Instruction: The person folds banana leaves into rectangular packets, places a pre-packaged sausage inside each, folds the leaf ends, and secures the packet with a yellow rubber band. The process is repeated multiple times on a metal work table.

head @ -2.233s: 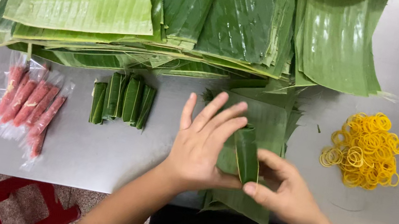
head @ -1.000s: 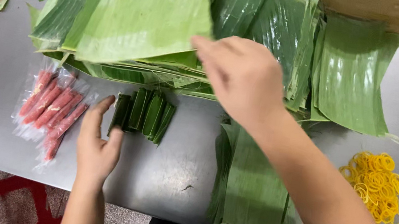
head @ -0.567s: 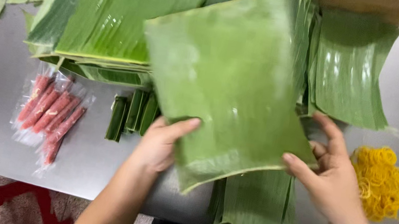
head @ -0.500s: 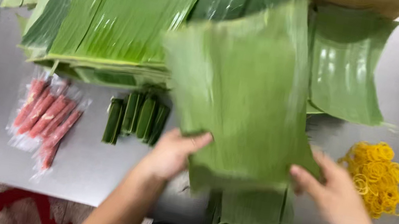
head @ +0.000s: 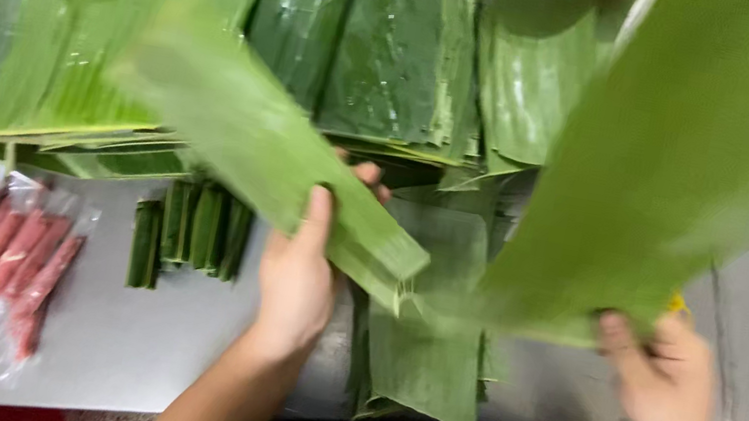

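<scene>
Left hand gripping narrow banana leaf strip, fingers pinching its end; right hand pinching wide banana leaf, both raised over desk. Wrapped rolls lying finished; sausages waiting unwrapped.

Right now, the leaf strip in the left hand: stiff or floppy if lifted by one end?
Probably floppy: the leaf strip is thin and flat, and the left hand grips only its lower end. Likely light, since thumb and fingers alone carry it. Possibly slick and easy to split along its ribs; the stacked leaves look glossy and wet.
</scene>
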